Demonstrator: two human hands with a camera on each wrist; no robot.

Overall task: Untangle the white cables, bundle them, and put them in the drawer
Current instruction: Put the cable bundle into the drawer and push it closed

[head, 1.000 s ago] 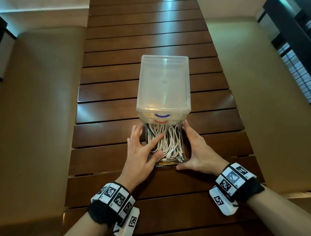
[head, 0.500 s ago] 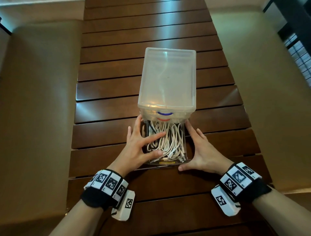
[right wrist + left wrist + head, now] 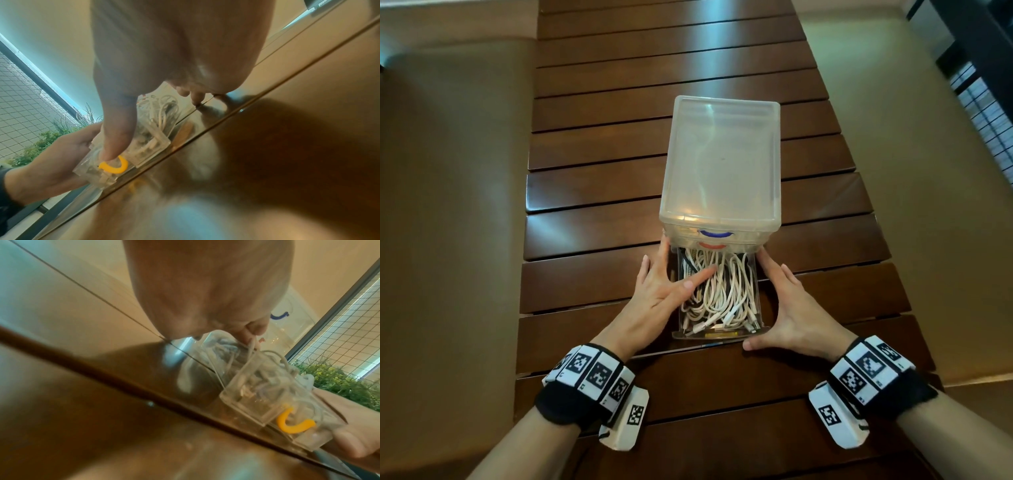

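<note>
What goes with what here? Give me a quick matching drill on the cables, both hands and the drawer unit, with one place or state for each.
Things:
1. white cables
2. left hand
3. right hand
4. drawer unit

Places or states:
A. stands on the table, bottom drawer pulled out
B. flat against the drawer's right side, thumb at its front
C. lying loose in the open drawer
D. thumb and forefinger reaching in over the cables

Pairs: 1-C, 2-D, 3-B, 4-A

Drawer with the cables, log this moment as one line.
drawer: pulled out, holds white cables | left hand: fingers on cables | right hand: flat against drawer side
</note>
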